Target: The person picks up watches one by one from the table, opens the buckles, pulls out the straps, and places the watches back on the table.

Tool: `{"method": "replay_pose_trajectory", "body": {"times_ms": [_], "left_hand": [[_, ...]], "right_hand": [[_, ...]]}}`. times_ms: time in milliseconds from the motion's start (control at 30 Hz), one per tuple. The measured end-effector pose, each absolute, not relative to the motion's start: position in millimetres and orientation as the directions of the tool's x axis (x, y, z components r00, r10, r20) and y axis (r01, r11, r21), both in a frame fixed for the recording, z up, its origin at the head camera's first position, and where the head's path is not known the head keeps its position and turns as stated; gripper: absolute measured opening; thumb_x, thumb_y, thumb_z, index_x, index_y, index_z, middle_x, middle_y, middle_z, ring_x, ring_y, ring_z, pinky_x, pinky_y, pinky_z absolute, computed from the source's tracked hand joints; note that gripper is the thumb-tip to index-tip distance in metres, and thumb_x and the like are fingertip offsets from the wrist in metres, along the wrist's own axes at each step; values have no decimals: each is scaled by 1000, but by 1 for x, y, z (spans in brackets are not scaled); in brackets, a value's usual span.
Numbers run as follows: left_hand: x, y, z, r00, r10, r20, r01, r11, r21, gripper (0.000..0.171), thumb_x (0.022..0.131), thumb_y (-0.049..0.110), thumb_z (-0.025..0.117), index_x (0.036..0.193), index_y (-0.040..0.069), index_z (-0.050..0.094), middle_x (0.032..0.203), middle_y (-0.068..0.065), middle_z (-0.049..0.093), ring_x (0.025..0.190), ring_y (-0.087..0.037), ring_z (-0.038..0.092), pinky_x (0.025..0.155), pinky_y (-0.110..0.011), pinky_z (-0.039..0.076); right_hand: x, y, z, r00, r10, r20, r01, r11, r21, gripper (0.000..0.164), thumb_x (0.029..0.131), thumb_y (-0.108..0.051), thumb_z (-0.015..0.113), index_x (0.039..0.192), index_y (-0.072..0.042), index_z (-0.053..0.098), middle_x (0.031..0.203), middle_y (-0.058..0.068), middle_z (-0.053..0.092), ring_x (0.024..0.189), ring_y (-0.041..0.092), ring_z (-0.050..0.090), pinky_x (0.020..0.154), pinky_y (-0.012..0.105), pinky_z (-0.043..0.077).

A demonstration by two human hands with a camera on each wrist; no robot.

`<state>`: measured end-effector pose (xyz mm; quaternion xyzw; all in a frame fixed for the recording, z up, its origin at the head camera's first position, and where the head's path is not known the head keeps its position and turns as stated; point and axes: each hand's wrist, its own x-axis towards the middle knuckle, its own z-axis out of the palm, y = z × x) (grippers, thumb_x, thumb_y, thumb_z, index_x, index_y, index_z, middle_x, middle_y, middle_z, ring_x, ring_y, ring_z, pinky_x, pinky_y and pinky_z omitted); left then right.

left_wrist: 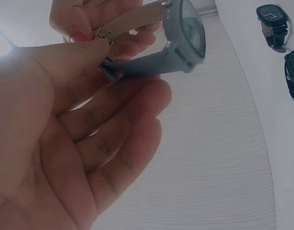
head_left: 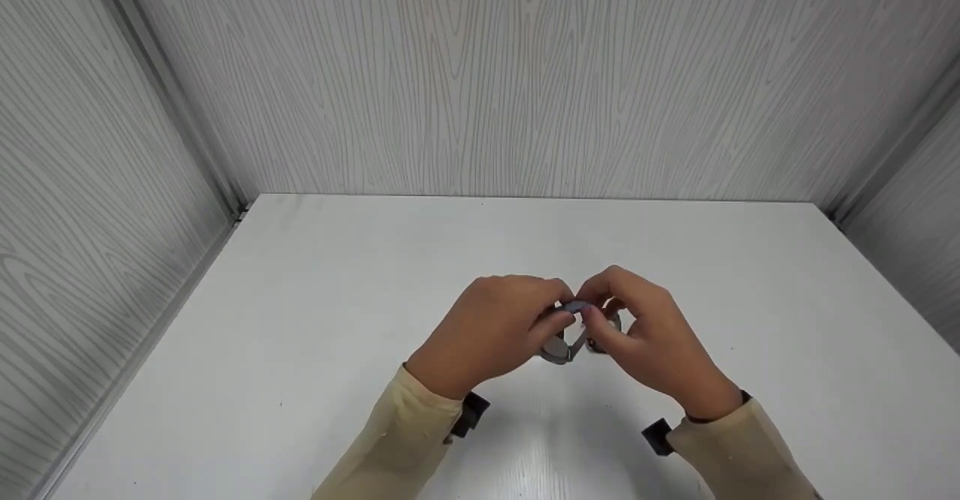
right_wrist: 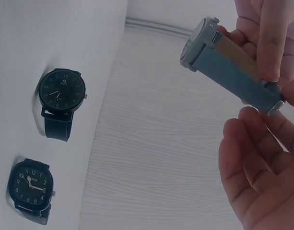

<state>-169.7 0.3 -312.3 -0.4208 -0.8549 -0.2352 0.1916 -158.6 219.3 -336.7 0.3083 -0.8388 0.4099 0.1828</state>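
A wristwatch with a blue-grey strap [right_wrist: 235, 76] and a round silver-grey case [left_wrist: 185, 33] is held up above the table, its strap bent into a loop. My left hand [head_left: 487, 327] pinches the strap near the buckle [left_wrist: 107, 67] between thumb and forefinger. From the other side, my right hand [head_left: 645, 327] grips the strap ends at the same spot, thumb against the band. The strap's tan inner face [left_wrist: 137, 21] shows in the left wrist view. Fingers partly hide the buckle.
Two black watches lie on the white table [head_left: 337, 297]: a round-dialled watch [right_wrist: 63, 93] and a squarish-dialled watch [right_wrist: 31, 187]. In the head view they are mostly hidden behind my right hand. Wood-patterned white panels [head_left: 450, 79] enclose the table's back and sides.
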Motion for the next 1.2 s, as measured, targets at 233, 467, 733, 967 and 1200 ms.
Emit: {"method": "replay_pose_trajectory", "body": {"times_ms": [233,467,733,967,1200], "left_hand": [[-167,-1,-315,-595,640,487,795,558,238,12,103,24,67,99,14,73,78,8,66,67,-4,53,64,-21,46],[-167,1,-315,-596,618,513,786,579,215,9,100,20,67,99,13,73,78,6,69,66,-7,59,61,-24,49],[-168,2,-312,-642,623,447,759,598,257,17,105,25,61,102,13,72,78,7,67,65,-6,56,62,-24,47],[-167,3,-309,-649,629,428,754,609,247,20,107,28,59,105,12,71,76,6,65,64,-6,51,60,-23,44],[-168,4,-312,-647,624,438,753,615,235,16,106,24,60,97,13,68,69,7,57,60,-7,46,57,-22,39]], "right_hand": [[-158,218,-341,-746,-377,549,-660,527,-535,20,96,-1,68,102,-20,68,95,-19,65,84,5,62,74,28,55],[-157,218,-342,-783,-382,491,-622,489,-612,13,102,-10,65,105,-23,67,92,-15,66,68,7,65,64,28,56],[-157,220,-341,-806,-374,459,-591,552,-588,10,102,-14,66,109,-22,66,92,-16,65,74,6,64,62,28,54],[-160,221,-339,-756,-398,519,-652,530,-543,15,98,-4,69,105,-18,66,94,-18,65,82,5,65,74,26,56],[-160,221,-340,-770,-401,496,-637,522,-567,15,100,-7,68,105,-21,66,92,-17,65,79,5,65,67,26,55]]}}
